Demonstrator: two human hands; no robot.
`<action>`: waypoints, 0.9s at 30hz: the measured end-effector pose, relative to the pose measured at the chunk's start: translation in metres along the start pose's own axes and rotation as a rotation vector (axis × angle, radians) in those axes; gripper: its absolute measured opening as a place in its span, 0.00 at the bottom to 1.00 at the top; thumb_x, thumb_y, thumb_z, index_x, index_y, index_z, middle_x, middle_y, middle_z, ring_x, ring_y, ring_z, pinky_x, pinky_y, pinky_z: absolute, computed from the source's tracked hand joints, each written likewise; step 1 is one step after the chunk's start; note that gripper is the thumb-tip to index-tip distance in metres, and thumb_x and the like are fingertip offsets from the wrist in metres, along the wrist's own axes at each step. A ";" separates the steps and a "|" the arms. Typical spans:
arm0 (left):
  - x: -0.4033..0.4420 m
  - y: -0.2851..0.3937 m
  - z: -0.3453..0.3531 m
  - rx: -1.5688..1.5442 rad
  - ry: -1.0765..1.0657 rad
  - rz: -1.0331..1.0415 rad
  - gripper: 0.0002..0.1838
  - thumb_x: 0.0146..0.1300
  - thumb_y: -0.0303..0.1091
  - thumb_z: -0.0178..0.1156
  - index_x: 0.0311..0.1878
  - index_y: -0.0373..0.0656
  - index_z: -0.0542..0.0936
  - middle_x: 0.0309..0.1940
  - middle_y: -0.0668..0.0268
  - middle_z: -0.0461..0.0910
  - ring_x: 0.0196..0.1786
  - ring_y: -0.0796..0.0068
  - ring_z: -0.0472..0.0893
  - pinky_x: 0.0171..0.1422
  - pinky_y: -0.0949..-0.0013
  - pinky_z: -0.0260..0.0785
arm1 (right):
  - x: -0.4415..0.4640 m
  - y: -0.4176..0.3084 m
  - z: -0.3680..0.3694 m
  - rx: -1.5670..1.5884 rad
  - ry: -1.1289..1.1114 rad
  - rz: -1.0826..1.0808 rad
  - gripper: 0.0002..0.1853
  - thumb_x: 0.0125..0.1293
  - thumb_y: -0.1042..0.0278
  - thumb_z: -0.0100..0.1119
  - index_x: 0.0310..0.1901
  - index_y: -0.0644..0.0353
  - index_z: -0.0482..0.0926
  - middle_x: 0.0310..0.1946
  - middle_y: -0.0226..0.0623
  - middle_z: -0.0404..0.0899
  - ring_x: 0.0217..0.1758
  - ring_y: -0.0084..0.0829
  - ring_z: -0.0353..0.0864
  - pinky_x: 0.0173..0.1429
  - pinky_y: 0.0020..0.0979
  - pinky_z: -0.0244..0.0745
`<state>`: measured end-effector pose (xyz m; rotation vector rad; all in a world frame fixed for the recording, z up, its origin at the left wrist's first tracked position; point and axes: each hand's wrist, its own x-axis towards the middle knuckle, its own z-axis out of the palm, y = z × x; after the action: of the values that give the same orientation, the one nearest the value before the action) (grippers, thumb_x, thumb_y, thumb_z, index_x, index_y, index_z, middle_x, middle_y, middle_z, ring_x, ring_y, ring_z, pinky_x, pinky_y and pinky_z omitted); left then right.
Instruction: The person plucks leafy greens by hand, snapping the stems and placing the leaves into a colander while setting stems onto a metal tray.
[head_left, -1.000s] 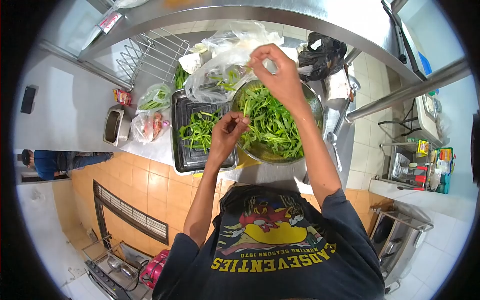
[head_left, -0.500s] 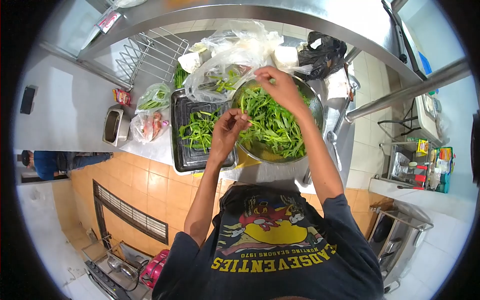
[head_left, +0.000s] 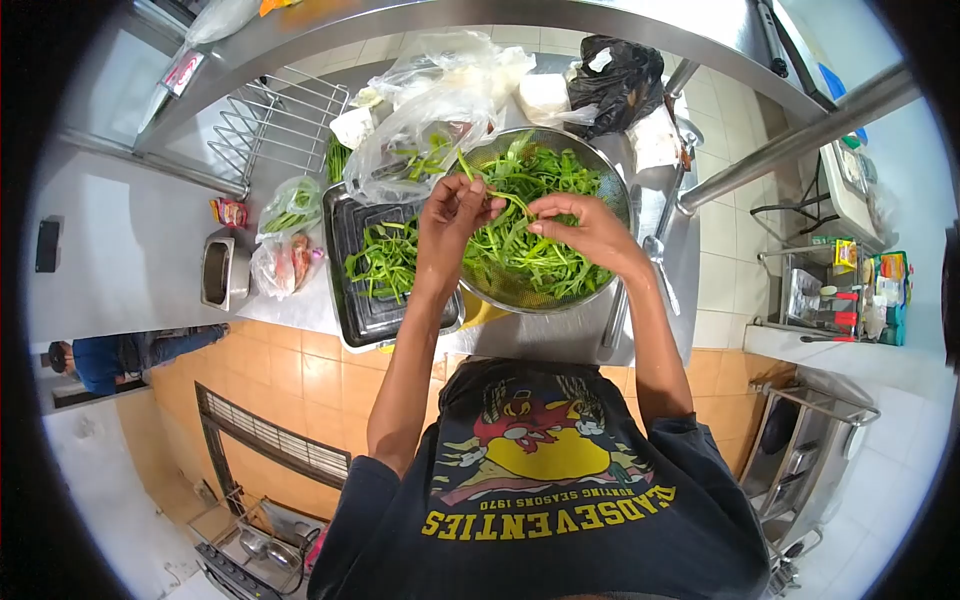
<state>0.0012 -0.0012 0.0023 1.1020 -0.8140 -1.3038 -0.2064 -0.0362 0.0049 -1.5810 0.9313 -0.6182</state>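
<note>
My left hand (head_left: 452,222) pinches a green vegetable stem (head_left: 508,197) between thumb and fingers. At the stem's other end, the thumb and fingertips of my right hand (head_left: 588,232) are closed on it. Both hands are over a metal mesh colander (head_left: 522,292) heaped with long-leaved greens (head_left: 560,172). To the left of the colander, a black rectangular tray (head_left: 372,318) holds a smaller pile of cut green stems and leaves (head_left: 385,262). Behind the tray lies a clear plastic bag (head_left: 385,165) with more greens inside.
A black plastic bag (head_left: 625,88) and a white block-like item (head_left: 545,97) stand behind the colander. A spoon (head_left: 660,272) lies to its right. Left of the tray are a metal container (head_left: 224,272) and small filled bags (head_left: 290,205). A steel shelf (head_left: 480,22) spans overhead.
My right hand has come down from above the colander's back left and now grips the stem beside my left hand. My left hand has moved slightly up in view, still pinching.
</note>
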 end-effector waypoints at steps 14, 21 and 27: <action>-0.003 -0.004 0.000 -0.065 0.020 -0.060 0.09 0.73 0.40 0.59 0.46 0.45 0.76 0.36 0.71 0.80 0.41 0.77 0.82 0.49 0.72 0.74 | 0.001 -0.003 -0.015 -0.008 0.044 -0.021 0.14 0.70 0.66 0.60 0.54 0.60 0.82 0.43 0.32 0.85 0.47 0.22 0.79 0.57 0.28 0.71; -0.001 -0.011 -0.004 0.166 -0.059 0.026 0.10 0.71 0.41 0.61 0.46 0.46 0.76 0.42 0.70 0.83 0.43 0.81 0.81 0.48 0.75 0.67 | 0.007 -0.011 0.007 -0.273 0.284 -0.387 0.11 0.66 0.69 0.64 0.49 0.60 0.83 0.42 0.37 0.84 0.47 0.32 0.81 0.58 0.33 0.71; -0.002 -0.018 0.003 0.104 0.037 0.225 0.19 0.69 0.39 0.64 0.56 0.39 0.75 0.52 0.63 0.80 0.49 0.79 0.78 0.48 0.78 0.67 | 0.012 -0.009 0.009 -0.362 0.247 -0.390 0.06 0.63 0.71 0.64 0.40 0.61 0.82 0.37 0.37 0.83 0.44 0.38 0.79 0.57 0.36 0.68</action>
<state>-0.0073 0.0012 -0.0134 1.0793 -0.9582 -1.0606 -0.1902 -0.0407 0.0099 -2.0699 0.9602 -0.9764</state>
